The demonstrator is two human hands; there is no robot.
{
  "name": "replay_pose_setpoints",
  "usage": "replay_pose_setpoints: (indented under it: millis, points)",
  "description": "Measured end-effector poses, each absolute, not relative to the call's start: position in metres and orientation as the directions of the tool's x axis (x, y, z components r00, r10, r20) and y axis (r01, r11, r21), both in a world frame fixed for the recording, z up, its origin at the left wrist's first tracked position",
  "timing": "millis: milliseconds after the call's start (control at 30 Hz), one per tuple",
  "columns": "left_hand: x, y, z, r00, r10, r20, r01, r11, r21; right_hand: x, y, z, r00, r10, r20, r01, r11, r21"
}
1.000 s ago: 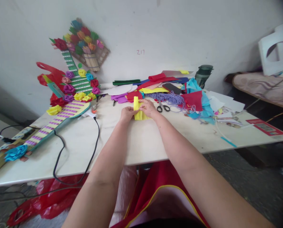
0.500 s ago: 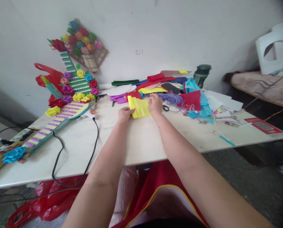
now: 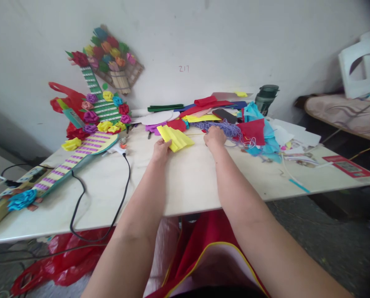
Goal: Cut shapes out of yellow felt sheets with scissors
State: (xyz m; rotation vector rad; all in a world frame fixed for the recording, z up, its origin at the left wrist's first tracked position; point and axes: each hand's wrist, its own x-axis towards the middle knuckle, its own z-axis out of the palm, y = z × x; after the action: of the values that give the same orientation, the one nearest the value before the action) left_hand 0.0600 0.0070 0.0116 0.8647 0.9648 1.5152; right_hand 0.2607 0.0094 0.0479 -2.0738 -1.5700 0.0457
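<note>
My left hand (image 3: 162, 150) pinches the lower left edge of a piece of yellow crepe paper (image 3: 177, 139). The paper shows fold lines and is tilted, its free side reaching right over the table. Away from the paper, my right hand (image 3: 215, 137) is down at the tabletop by a heap of purple string (image 3: 226, 128). Its fingers are curled, and what lies under them is hidden. A thin yellowish strip (image 3: 196, 134) runs between the paper and the right fingers.
Coloured paper sheets, a dark phone (image 3: 225, 116) and a green bottle (image 3: 266, 99) line the wall side. Left stand a flower-decorated panel (image 3: 106, 109), a white glue gun (image 3: 118, 147) and its black cable (image 3: 127, 178). Blue crepe paper (image 3: 268, 134) lies right.
My right hand has let go of the yellow paper and moved right, covering the spot where a small black ring lay. The paper, still in my left hand, has tilted.
</note>
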Motion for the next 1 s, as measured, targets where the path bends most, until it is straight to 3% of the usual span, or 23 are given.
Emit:
replay_pose_setpoints:
  millis: [267,767,1000]
  points:
    - [0.055,0.009,0.011,-0.146,0.989,-0.019,-0.448,-0.049,0.893,0.271,0.016,0.04,0.352,0.929,0.114,0.886,-0.291,-0.361]
    - [0.054,0.009,0.015,-0.168,0.983,-0.069,-0.511,-0.027,0.859,0.273,0.018,0.047,0.386,0.922,0.022,0.87,-0.356,-0.341]
    - [0.052,0.01,0.014,-0.146,0.987,-0.071,-0.549,-0.022,0.835,0.27,0.017,0.047,0.313,0.95,0.018,0.913,-0.296,-0.283]
